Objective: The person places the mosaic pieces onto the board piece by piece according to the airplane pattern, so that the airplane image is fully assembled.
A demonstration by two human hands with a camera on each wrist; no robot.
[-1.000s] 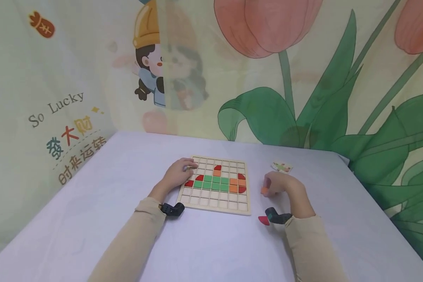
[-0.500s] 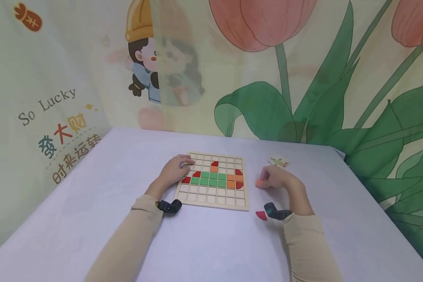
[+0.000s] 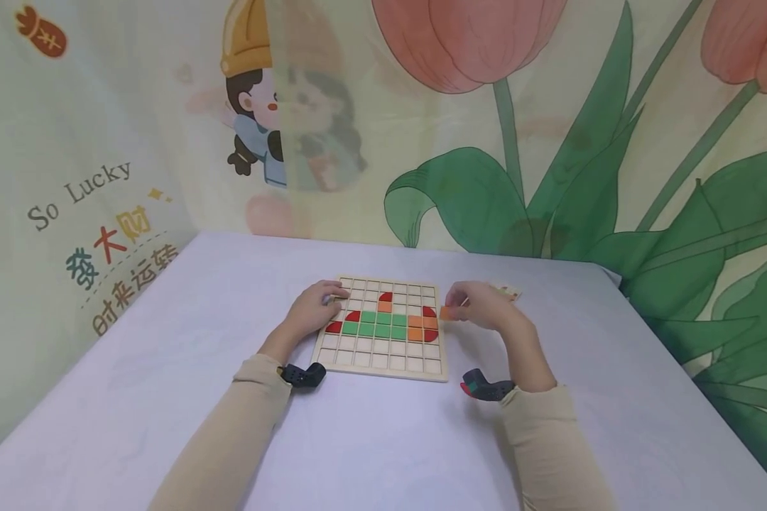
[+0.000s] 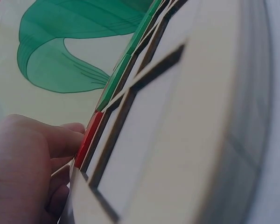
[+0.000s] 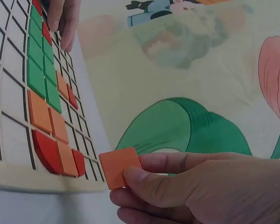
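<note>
A wooden grid board lies on the table, with green, orange and red flat pieces set in its cells. My left hand rests at the board's left edge, fingers reaching over the rim; in the left wrist view those fingers are beside a red piece. My right hand pinches an orange square tile between thumb and fingers. In the head view it is just off the board's right edge, raised over the table. Green squares form a band across the middle cells, with orange squares to their right.
A loose red piece is mostly covered by the right wrist camera. Behind the right hand, a small printed card lies partly hidden. A printed curtain hangs behind the white-covered table.
My right hand has lifted the orange tile and carried it left toward the board's right edge. The left hand keeps its place on the board. The head view has shifted slightly.
</note>
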